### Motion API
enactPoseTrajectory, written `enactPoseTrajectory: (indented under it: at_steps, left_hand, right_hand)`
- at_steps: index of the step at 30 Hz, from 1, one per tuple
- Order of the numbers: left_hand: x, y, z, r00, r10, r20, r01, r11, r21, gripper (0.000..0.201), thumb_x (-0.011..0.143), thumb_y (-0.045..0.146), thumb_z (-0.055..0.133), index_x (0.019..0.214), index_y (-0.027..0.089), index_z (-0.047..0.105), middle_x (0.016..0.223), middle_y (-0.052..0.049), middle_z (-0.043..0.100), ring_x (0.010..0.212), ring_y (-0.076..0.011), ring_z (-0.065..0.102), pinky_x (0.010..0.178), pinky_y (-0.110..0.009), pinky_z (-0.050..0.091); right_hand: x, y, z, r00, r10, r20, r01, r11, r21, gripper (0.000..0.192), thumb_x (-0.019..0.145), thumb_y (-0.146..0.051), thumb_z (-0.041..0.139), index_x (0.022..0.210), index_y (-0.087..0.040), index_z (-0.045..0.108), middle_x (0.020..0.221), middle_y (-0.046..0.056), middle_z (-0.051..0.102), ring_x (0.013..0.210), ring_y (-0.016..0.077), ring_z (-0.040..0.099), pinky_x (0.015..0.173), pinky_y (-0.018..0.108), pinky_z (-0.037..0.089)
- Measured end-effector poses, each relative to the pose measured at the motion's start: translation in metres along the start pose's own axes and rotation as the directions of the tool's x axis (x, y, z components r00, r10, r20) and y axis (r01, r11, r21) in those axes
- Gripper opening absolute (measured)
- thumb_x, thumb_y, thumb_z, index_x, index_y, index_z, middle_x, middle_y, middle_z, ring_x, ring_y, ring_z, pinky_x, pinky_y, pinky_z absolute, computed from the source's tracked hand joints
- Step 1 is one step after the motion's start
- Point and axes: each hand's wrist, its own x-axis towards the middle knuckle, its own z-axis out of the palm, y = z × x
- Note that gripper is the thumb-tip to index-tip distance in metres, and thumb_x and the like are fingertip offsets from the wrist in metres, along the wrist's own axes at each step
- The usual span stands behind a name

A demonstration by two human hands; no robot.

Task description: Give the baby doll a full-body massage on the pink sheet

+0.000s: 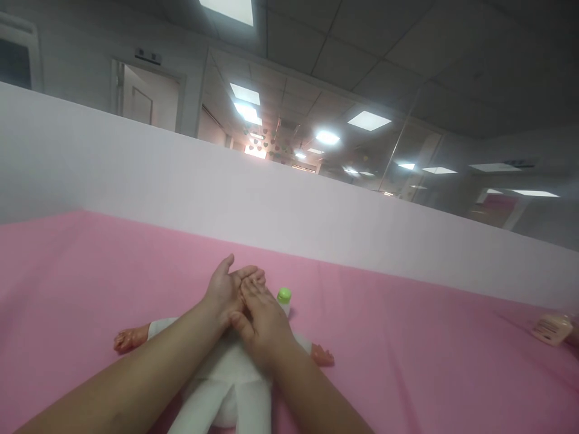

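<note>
My left hand (225, 290) is turned palm up with its thumb raised and its fingers stretched out. Across that palm lies my right hand (268, 325), its fingers flat against the left fingers and its thumb near the left wrist. I see nothing held between the two. Below them a baby doll (233, 367) in a white cloth suit lies on its back, arms spread; my hands and forearms hide its head and much of its chest. Just beyond my right hand stands a bottle with a green cap (284, 295), its lower part partly covered by the hand.
A pink sheet (362, 349) with some creases covers the surface. Along its far side runs a white partition (271, 205). At the far right edge a pale, blurred bottle-like object (552, 329) sits beside something dark, possibly another person's hand. Glass and ceiling lights show beyond.
</note>
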Motion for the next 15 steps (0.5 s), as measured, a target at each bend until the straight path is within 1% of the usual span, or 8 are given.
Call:
enactPoseTrajectory:
  at_steps: [2, 4, 6, 8, 10, 12, 15]
  left_hand:
    - [0.003, 0.010, -0.006, 0.999, 0.024, -0.041, -0.026, 0.998, -0.052, 0.064, 0.097, 0.061, 0.041, 0.124, 0.006, 0.060, 0.113, -0.024, 0.069, 0.097, -0.0298, 0.073, 0.075, -0.039, 0.063]
    - [0.006, 0.015, -0.011, 0.997, 0.045, -0.059, -0.050, 0.995, -0.089, 0.064, 0.099, 0.058, 0.043, 0.127, 0.003, 0.059, 0.118, -0.025, 0.068, 0.102, -0.0284, 0.072, 0.077, -0.036, 0.062]
    - [0.007, 0.015, -0.013, 0.997, 0.061, -0.054, -0.066, 0.994, -0.092, 0.062, 0.100, 0.055, 0.042, 0.129, 0.003, 0.058, 0.121, -0.025, 0.068, 0.106, -0.0275, 0.071, 0.080, -0.034, 0.061]
    - [0.007, 0.007, -0.013, 0.998, 0.049, -0.026, -0.051, 0.995, -0.091, 0.062, 0.099, 0.056, 0.043, 0.131, 0.004, 0.057, 0.125, -0.025, 0.067, 0.111, -0.0277, 0.069, 0.084, -0.034, 0.060]
    - [0.007, -0.005, -0.009, 1.000, 0.024, 0.014, -0.023, 0.996, -0.091, 0.063, 0.098, 0.057, 0.046, 0.130, 0.005, 0.058, 0.127, -0.025, 0.066, 0.115, -0.0287, 0.068, 0.089, -0.035, 0.058]
    - [0.006, -0.017, -0.005, 0.999, 0.008, 0.052, -0.003, 0.995, -0.097, 0.063, 0.096, 0.059, 0.048, 0.126, 0.005, 0.060, 0.129, -0.025, 0.065, 0.118, -0.0299, 0.066, 0.092, -0.036, 0.056]
    - [0.005, -0.027, 0.001, 0.998, -0.040, 0.057, 0.046, 0.994, -0.098, 0.062, 0.094, 0.061, 0.049, 0.120, 0.006, 0.062, 0.127, -0.026, 0.065, 0.114, -0.0325, 0.068, 0.089, -0.038, 0.057]
  right_hand:
    - [-0.002, -0.013, -0.002, 0.998, -0.003, 0.057, 0.002, 1.000, 0.006, 0.068, 0.099, -0.050, 0.057, 0.157, -0.021, 0.038, 0.161, 0.010, 0.040, 0.152, 0.0311, 0.030, 0.127, 0.053, 0.022]
    - [-0.005, -0.028, -0.002, 0.995, -0.006, 0.098, 0.003, 0.999, 0.034, 0.068, 0.100, -0.048, 0.055, 0.158, -0.017, 0.036, 0.161, 0.012, 0.038, 0.152, 0.0303, 0.031, 0.126, 0.051, 0.024]
    - [-0.007, -0.040, 0.000, 0.994, 0.012, 0.110, -0.020, 0.997, 0.077, 0.067, 0.103, -0.047, 0.050, 0.159, -0.014, 0.033, 0.162, 0.013, 0.036, 0.153, 0.0291, 0.029, 0.126, 0.049, 0.025]
    - [-0.008, -0.045, 0.001, 0.994, 0.034, 0.105, -0.046, 0.992, 0.116, 0.070, 0.104, -0.048, 0.047, 0.161, -0.014, 0.026, 0.165, 0.013, 0.030, 0.154, 0.0289, 0.024, 0.127, 0.049, 0.023]
    - [-0.008, -0.044, 0.001, 0.994, 0.045, 0.097, -0.058, 0.989, 0.134, 0.075, 0.103, -0.052, 0.047, 0.163, -0.015, 0.019, 0.167, 0.012, 0.024, 0.156, 0.0292, 0.019, 0.127, 0.050, 0.020]
    - [-0.007, -0.036, -0.001, 0.994, 0.053, 0.096, -0.065, 0.989, 0.130, 0.080, 0.102, -0.056, 0.047, 0.163, -0.017, 0.013, 0.169, 0.011, 0.019, 0.157, 0.0293, 0.015, 0.127, 0.052, 0.018]
    - [-0.004, -0.022, -0.004, 0.992, 0.075, 0.098, -0.083, 0.993, 0.081, 0.080, 0.102, -0.059, 0.044, 0.164, -0.018, 0.013, 0.169, 0.010, 0.017, 0.157, 0.0293, 0.010, 0.128, 0.053, 0.014]
